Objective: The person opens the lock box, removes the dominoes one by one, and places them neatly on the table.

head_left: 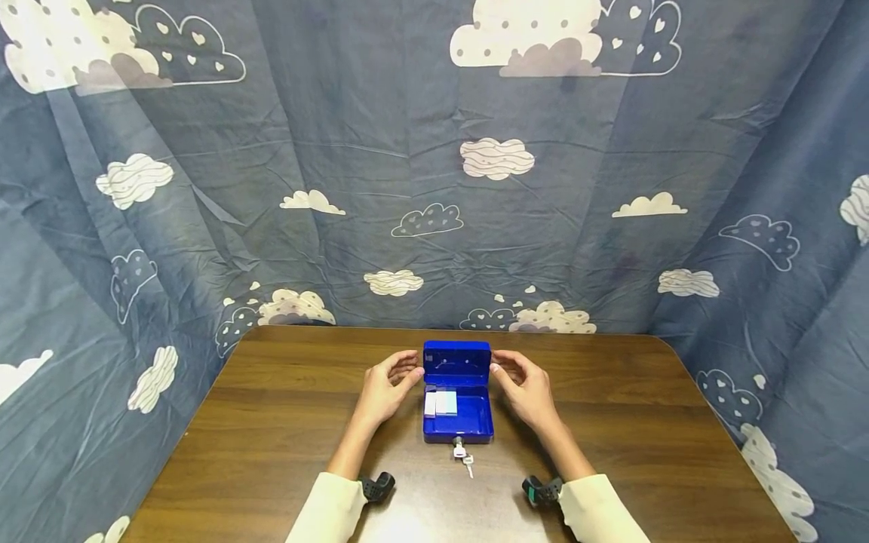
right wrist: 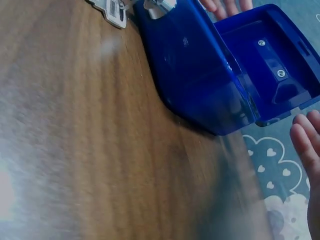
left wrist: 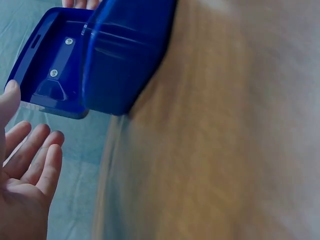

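A blue metal cash box [head_left: 458,436] stands on the table with its lid [head_left: 456,353] raised; screws show inside the lid in both wrist views. Small white and pale blue blocks [head_left: 441,403] lie in the left part of the box. One key [head_left: 459,451] sits in the front lock, and a second key [head_left: 469,465] hangs from it onto the tabletop. My left hand [head_left: 388,388] is at the lid's left side, fingers loosely bent, thumb near its edge. On the other side my right hand [head_left: 528,388] mirrors it, fingertips close to the lid's right edge. Neither hand grips anything.
The brown wooden table [head_left: 271,422] reaches back to a blue cloud-print curtain [head_left: 380,151] that also hangs at both sides. Black wrist cameras, the left one [head_left: 378,488] and the right one [head_left: 541,492], sit by the cream sleeves.
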{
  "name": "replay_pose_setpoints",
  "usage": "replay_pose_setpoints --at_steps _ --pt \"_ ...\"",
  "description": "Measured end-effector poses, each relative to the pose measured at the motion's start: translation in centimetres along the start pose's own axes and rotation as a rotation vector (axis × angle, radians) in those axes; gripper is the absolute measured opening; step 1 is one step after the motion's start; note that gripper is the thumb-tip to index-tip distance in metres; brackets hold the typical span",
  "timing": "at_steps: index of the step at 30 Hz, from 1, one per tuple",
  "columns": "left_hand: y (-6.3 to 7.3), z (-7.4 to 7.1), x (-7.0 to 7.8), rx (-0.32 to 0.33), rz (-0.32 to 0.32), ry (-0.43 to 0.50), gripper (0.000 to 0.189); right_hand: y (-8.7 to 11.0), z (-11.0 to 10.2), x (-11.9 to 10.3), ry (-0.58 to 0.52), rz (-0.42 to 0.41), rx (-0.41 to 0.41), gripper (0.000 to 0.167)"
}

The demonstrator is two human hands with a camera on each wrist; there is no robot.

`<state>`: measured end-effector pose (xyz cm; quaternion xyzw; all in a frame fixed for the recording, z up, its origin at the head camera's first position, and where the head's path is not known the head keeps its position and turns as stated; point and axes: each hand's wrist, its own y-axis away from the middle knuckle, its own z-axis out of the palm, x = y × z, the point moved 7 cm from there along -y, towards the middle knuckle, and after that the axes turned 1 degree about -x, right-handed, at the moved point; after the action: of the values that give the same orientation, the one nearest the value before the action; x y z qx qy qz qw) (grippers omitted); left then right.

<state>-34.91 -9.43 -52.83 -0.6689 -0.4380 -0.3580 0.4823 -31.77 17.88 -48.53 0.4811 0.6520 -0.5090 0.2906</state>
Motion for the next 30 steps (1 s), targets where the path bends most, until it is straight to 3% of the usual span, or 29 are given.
replay_pose_setpoints --at_steps 8,13,20,27,30 --pt "1.6 -0.5 -0.1 -0.064 0.005 -0.019 0.065 0.9 0.5 1.5 0.017 -0.091 0.042 0.022" --pt "2.3 -0.3 0.1 -0.135 0.003 -0.009 0.074 1.4 1.4 2.8 0.036 -0.117 -0.029 0.024" --pt "3.2 0.6 0.3 -0.229 0.015 -0.028 0.078 2.2 2.7 2.3 0.071 -0.187 -0.106 0.028" --pt "4.0 1.8 0.0 -0.255 0.044 0.006 0.083 2.6 4.0 2.1 0.104 -0.220 -0.166 0.031" --pt "4.3 2.1 0.5 -0.258 0.054 0.019 0.084 2.8 4.7 1.9 0.131 -0.232 -0.204 0.033"
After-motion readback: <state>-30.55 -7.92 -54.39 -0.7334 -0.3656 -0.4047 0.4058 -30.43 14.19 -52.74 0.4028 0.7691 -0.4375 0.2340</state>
